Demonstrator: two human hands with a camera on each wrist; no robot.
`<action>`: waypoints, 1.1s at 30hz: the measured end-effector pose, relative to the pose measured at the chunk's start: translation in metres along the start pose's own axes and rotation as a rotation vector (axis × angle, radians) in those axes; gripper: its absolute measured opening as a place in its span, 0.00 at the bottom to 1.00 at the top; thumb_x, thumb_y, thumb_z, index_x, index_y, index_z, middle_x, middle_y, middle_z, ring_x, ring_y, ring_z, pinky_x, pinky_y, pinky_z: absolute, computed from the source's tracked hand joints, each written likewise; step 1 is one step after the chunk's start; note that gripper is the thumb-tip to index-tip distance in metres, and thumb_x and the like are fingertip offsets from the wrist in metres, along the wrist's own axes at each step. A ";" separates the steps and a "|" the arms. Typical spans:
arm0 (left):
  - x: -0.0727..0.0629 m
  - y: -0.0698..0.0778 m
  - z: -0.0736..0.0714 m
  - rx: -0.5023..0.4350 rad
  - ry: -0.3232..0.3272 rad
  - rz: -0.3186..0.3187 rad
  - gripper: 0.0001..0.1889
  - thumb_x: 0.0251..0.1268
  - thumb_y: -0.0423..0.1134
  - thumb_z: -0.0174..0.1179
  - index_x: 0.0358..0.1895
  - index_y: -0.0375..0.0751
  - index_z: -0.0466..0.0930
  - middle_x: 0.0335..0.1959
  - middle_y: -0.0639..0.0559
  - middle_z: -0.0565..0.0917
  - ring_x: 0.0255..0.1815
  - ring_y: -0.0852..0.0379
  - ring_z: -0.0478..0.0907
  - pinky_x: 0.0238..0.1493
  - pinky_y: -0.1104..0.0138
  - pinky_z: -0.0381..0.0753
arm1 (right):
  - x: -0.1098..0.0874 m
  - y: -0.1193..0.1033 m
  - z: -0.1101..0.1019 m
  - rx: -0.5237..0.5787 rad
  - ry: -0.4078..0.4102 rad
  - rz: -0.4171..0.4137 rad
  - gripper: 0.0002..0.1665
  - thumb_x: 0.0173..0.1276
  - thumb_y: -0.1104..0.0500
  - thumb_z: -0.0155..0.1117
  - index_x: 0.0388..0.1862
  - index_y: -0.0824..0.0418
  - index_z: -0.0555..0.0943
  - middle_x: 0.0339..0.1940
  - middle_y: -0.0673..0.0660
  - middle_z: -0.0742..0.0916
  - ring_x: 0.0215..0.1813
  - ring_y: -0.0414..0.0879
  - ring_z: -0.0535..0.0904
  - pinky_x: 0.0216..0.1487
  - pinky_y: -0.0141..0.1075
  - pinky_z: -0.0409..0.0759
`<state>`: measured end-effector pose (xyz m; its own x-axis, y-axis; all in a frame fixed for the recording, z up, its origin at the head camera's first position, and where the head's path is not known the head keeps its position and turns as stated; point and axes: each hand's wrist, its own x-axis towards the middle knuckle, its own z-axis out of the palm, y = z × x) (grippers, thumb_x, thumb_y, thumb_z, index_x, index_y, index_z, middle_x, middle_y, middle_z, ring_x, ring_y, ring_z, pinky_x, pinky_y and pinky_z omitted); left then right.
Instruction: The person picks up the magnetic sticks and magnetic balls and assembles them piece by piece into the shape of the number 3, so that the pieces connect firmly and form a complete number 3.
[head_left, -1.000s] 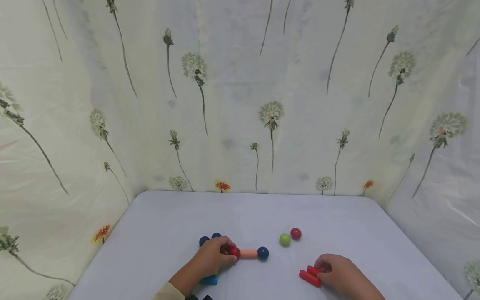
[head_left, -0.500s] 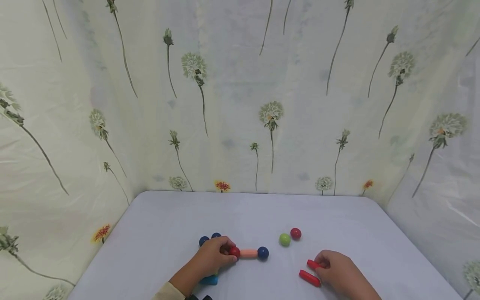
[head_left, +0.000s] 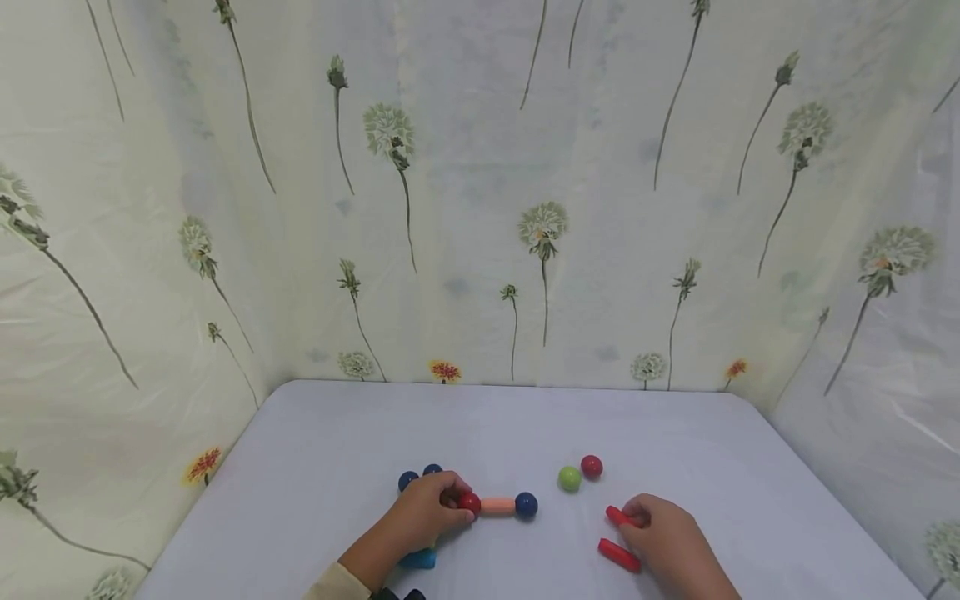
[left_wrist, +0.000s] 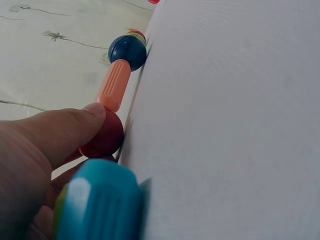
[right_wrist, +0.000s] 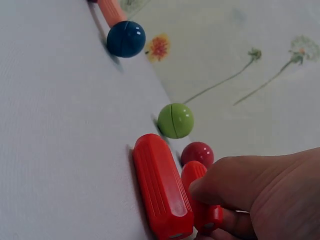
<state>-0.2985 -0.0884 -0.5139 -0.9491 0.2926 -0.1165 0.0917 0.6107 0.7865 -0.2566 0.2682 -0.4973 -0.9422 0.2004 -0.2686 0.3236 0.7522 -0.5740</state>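
Observation:
My left hand [head_left: 429, 515] pinches a red ball [head_left: 469, 504] between thumb and fingers. From that ball a peach ribbed rod [head_left: 497, 507] runs right to a dark blue ball [head_left: 527, 506], all three joined in a line on the table. At the right, my right hand [head_left: 671, 533] pinches a red rod [right_wrist: 194, 172] by thumb and fingers. A second red rod [right_wrist: 162, 187] lies on the table close beside it, nearer the person. Under the left wrist sits a turquoise rod [left_wrist: 102, 197], partly covered by the arm in the head view.
Behind the right hand lie a green ball [head_left: 569, 479] and another red ball [head_left: 592, 467], side by side. Two dark blue balls [head_left: 408, 482] show past the left hand. Black pieces [head_left: 414, 595] stand at the bottom edge. A flower-print cloth [head_left: 465, 208] surrounds the white table [head_left: 337, 433].
My right hand has drawn one red rod away from the other, moving it slightly back and left. The left hand stays still on the red ball.

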 end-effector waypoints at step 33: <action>-0.001 -0.001 -0.003 0.010 0.000 -0.001 0.13 0.61 0.43 0.77 0.48 0.54 0.86 0.38 0.59 0.83 0.41 0.57 0.78 0.47 0.58 0.83 | -0.018 -0.053 0.033 0.260 0.102 0.010 0.16 0.69 0.57 0.70 0.53 0.62 0.83 0.40 0.56 0.87 0.36 0.48 0.79 0.34 0.36 0.82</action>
<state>-0.2986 -0.0917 -0.5129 -0.9493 0.2917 -0.1172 0.0935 0.6181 0.7805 -0.2540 0.2036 -0.4876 -0.9384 0.2792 -0.2035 0.3321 0.5665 -0.7542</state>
